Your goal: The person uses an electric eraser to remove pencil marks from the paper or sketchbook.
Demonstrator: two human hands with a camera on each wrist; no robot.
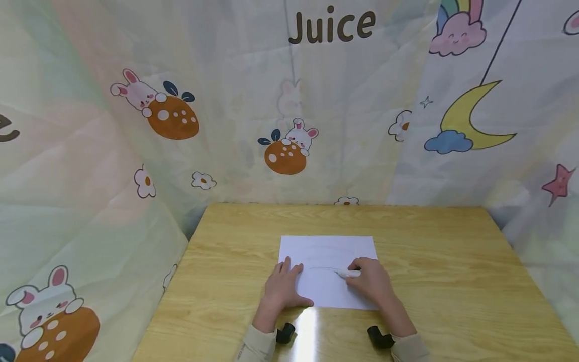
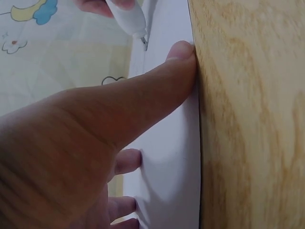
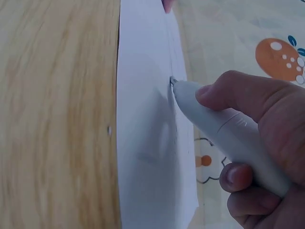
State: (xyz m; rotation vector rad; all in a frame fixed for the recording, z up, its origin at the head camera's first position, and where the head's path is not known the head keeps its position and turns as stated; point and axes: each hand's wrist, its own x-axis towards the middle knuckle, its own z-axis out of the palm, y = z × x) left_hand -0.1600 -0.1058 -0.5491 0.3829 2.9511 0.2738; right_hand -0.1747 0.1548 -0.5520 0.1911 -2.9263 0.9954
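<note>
A white sheet of paper (image 1: 330, 294) lies on the wooden table, with a thin dark line across its middle and a fainter curved line above. My left hand (image 1: 281, 287) presses on its left side with fingers spread; the thumb (image 2: 181, 59) reaches along the near edge. My right hand (image 1: 373, 279) grips a thick white pen-shaped tool (image 3: 209, 114) over the right part of the sheet. Its small metal tip (image 3: 173, 81) meets the paper at the right end of the line, as the right wrist view shows. The tool's rear is hidden in the palm.
The wooden table (image 1: 217, 266) extends around the sheet on every side. Behind it hangs a printed cloth (image 1: 235, 100) with rabbits, a moon and flowers. Black wrist devices (image 1: 285, 333) sit at both sleeve cuffs, near the table's front.
</note>
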